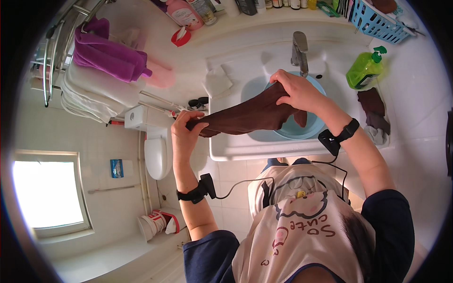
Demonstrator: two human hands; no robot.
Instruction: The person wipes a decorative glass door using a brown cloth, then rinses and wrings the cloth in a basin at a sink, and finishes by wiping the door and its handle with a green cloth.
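A dark brown piece of cloth [244, 115], perhaps a sock or stocking, is stretched between my two hands above the sink. My left hand [187, 129] pinches its narrow end beyond the sink's left edge. Its wider end is gripped by my right hand [295, 90], and a loose flap hangs down there. Below my right hand, a light blue basin [311, 129] with water in it sits in the white sink [233, 150]. The metal faucet [300, 53] rises behind the basin, its spout over the far rim.
A green pump bottle [364, 70] stands on the sink's right side, near dark folded cloth [373, 108] and a grey cloth [376, 135]. White cloth [217, 82] lies at the left rim. A blue plastic basket [380, 23] and several bottles line the back ledge. Towels [109, 56] hang left.
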